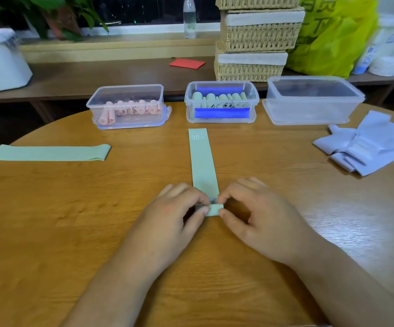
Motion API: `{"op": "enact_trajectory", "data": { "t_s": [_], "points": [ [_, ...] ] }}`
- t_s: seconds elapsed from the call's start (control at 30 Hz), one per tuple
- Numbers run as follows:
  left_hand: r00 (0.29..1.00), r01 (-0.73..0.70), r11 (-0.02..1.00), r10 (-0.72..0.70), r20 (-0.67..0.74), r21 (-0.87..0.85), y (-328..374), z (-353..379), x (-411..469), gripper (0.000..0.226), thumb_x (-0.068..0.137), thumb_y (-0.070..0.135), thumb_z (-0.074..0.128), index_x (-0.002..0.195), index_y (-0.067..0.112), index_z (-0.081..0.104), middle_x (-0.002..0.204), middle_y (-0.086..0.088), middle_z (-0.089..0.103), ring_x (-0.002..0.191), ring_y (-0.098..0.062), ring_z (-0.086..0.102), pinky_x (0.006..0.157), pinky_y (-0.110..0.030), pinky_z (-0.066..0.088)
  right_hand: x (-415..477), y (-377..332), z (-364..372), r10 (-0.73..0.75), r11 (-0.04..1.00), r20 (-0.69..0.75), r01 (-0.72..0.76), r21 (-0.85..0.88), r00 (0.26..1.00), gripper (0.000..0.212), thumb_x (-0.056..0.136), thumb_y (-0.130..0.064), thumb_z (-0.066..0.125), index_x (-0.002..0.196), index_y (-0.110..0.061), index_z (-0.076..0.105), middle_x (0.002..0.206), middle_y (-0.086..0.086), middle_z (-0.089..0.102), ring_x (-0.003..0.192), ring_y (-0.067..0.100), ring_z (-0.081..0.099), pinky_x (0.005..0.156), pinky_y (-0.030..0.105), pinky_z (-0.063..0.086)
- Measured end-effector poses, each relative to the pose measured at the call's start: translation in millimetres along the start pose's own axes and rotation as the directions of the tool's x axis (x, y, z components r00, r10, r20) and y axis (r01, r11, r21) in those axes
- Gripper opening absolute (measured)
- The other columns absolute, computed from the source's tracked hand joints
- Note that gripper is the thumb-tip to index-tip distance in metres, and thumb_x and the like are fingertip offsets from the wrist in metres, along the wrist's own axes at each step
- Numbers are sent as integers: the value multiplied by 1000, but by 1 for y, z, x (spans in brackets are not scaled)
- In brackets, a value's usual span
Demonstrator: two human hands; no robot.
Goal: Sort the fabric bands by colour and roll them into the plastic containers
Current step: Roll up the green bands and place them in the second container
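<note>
Our left hand and right hand pinch the near, folded end of a green band lying lengthwise mid-table. Its far end is printed "30" — the rest is unreadable. Beyond: pink-roll tub, green-roll tub, third tub. A second green band lies left — lilac pile right.

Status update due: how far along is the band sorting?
Done: pink rolls in left container, green rolls in middle one. In hand: left hand and right hand pinch a green band's near end, starting a roll. Left: a flat green band, the lilac pile; right container looks empty.
</note>
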State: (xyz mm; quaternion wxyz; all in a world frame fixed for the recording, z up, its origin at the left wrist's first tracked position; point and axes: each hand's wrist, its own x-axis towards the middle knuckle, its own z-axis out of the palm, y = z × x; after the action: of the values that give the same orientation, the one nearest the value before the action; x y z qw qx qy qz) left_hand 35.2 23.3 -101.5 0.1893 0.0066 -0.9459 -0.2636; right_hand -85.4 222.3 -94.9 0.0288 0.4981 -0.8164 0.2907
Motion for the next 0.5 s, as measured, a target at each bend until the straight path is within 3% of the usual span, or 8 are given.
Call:
{"op": "enact_trajectory", "data": {
  "t_s": [0.13, 0.5],
  "points": [
    [1000, -2, 1000, 2, 12, -3, -4, -1, -5, 11, 98, 42, 68, 109, 40, 71, 110, 25, 59, 107, -8, 56, 89, -35, 51, -1, 2, 0, -25, 1000, 32, 25, -10, 999, 12, 96, -43, 67, 106, -38, 67, 112, -23, 62, 110, 6, 55, 93, 35, 49],
    [999, 13, 1000, -13, 30, 0, -5, -6, -10, 17, 91, 38, 81, 108, 38, 82, 108, 26, 65, 108, -3, 56, 92, -26, 50, -5, 2, -3, -63, 995, 47, 67, -68, 997, 14, 94, -47, 69, 104, -39, 74, 115, -26, 65, 111, 5, 54, 90, 38, 52]
  ]
}}
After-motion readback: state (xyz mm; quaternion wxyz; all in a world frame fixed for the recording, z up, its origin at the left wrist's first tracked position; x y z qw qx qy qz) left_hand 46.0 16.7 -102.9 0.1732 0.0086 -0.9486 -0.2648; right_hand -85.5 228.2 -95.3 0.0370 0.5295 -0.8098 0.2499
